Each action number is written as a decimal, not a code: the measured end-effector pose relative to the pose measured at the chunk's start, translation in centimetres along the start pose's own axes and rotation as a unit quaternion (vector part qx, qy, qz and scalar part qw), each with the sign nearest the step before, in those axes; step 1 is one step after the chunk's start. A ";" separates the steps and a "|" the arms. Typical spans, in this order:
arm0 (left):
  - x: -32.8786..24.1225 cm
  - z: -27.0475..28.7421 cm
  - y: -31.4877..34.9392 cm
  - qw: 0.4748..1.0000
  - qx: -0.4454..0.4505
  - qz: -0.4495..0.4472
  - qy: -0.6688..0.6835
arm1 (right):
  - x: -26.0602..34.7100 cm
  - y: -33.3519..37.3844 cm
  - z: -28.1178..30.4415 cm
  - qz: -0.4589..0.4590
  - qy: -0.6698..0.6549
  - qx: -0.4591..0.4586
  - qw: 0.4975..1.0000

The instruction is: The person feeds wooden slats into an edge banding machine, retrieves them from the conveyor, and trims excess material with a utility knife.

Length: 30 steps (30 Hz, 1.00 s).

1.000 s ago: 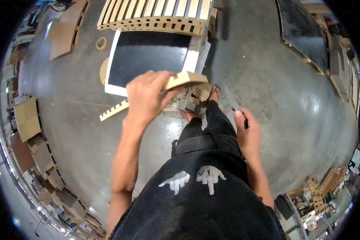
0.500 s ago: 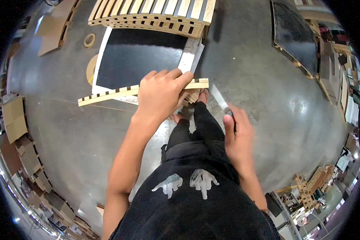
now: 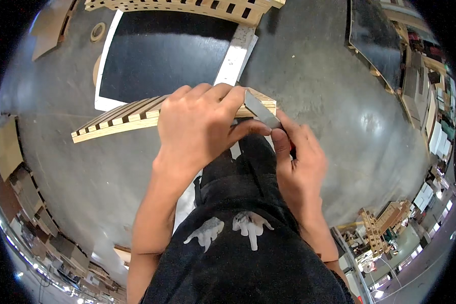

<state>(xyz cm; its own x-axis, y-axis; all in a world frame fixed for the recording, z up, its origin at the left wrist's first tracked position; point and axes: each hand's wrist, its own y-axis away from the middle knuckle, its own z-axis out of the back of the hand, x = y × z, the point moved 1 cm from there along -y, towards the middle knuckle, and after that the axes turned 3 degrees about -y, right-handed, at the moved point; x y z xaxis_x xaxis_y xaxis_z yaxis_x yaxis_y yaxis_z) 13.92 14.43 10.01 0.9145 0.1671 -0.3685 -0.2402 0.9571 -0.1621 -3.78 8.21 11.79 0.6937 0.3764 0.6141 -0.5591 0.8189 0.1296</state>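
Observation:
My left hand [image 3: 195,121] is closed over the edge of a pale, slightly curved slatted wooden panel [image 3: 131,120], which has dark gaps between its strips. The panel is held up in front of me, with its middle hidden under the hand. In my right hand [image 3: 301,164] is a putty knife [image 3: 262,110] with a flat grey metal blade. Its handle is mostly covered by my fingers. The blade lies across the panel's right end, close to my left fingertips; whether it touches the wood I cannot tell.
Ahead stands a black-topped, white-edged board [image 3: 167,55], with more slatted wood [image 3: 187,7] on its far side. A tape roll [image 3: 98,32] lies on the grey floor to its left. A large dark panel [image 3: 375,50] is at the far right, wooden pieces [image 3: 385,228] at lower right.
My right hand has brought the putty knife up and left to the panel's right end. The panel has tilted, so more of its slatted face shows. The view has shifted.

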 end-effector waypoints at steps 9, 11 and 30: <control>0.1 -0.1 -0.1 1.000 0.005 0.000 -0.012 | 0.4 -0.4 0.7 -0.011 0.027 0.021 0.999; 0.1 0.0 0.0 1.000 0.005 0.002 -0.012 | 0.4 -0.5 0.7 -0.006 0.025 0.026 0.999; 0.2 -0.8 0.8 1.000 0.003 0.023 0.006 | -0.4 -1.2 1.0 0.004 0.000 0.062 0.998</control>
<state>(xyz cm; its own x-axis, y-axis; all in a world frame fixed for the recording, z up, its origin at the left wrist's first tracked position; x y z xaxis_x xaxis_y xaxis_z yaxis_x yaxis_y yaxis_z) 13.66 15.00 9.08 0.8989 0.2080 -0.3856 -0.2798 0.9498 -0.1399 -3.83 6.70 12.20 0.6892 0.3822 0.6156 -0.6159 0.7566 0.2197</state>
